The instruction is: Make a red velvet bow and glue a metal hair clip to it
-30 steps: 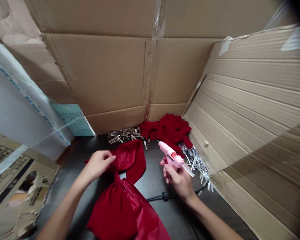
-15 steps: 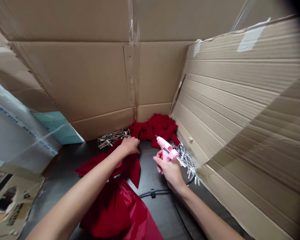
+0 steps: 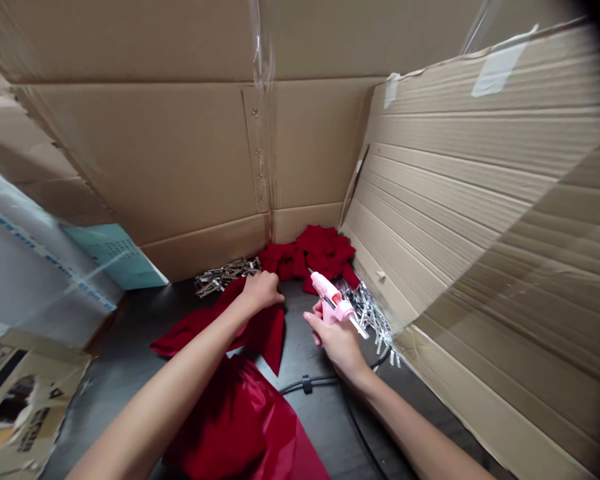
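Observation:
My right hand point(image 3: 337, 340) is wrapped round the handle of a pink glue gun point(image 3: 331, 298), its nozzle pointing up and to the left. My left hand point(image 3: 263, 291) rests with curled fingers on a large red cloth piece point(image 3: 270, 333); its fingertips are partly hidden, and the cloth edge lies under them. Behind the hands is a pile of small red cloth pieces point(image 3: 323, 250). Metal clips point(image 3: 225, 275) lie behind my left hand, and more silvery clips point(image 3: 373, 310) lie to the right of the glue gun.
Cardboard walls point(image 3: 170, 153) enclose the dark table point(image 3: 300, 427) at the back and right. Shiny red material point(image 3: 280, 433) lies at the front. A black cable point(image 3: 357, 427) runs beneath my right arm. A light blue paper point(image 3: 117, 253) stands at the left.
My left hand has shifted slightly right with the cloth edge. My right hand and the glue gun have moved slightly left.

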